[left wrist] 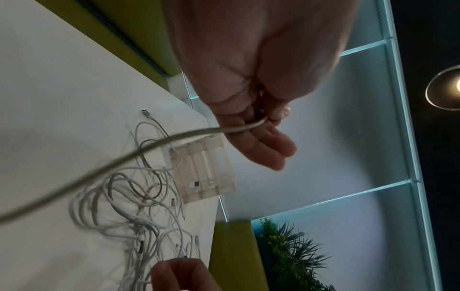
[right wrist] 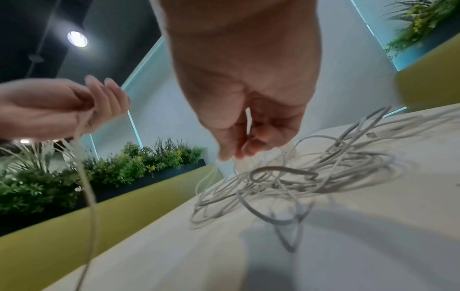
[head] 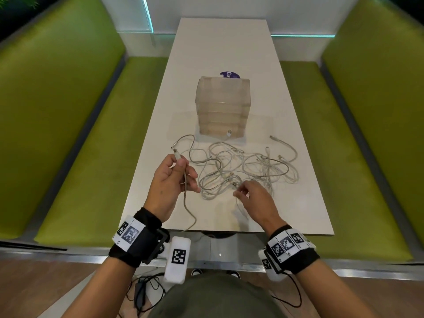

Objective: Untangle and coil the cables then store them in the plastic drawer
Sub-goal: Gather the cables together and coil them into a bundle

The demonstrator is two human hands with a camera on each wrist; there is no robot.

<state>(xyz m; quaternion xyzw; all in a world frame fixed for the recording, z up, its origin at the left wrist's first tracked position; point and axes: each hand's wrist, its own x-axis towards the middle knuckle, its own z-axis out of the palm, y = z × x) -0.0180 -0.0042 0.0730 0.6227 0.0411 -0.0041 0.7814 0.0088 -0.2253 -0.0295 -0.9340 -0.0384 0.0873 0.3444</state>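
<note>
Our left hand (head: 171, 180) pinches a grey USB cable (head: 185, 196) near its plug; our right hand (head: 253, 198) pinches another from the limp, light tangle (head: 243, 168) at frame centre, below the plastic drawer (head: 222, 106).

Head cam looks down; wrist cams look up close under palms; all share cables (head: 243, 166).

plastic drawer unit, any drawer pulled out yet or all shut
All shut: the plastic drawer unit shows flush fronts in the head view, and the cables lie tangled on the table.
</note>
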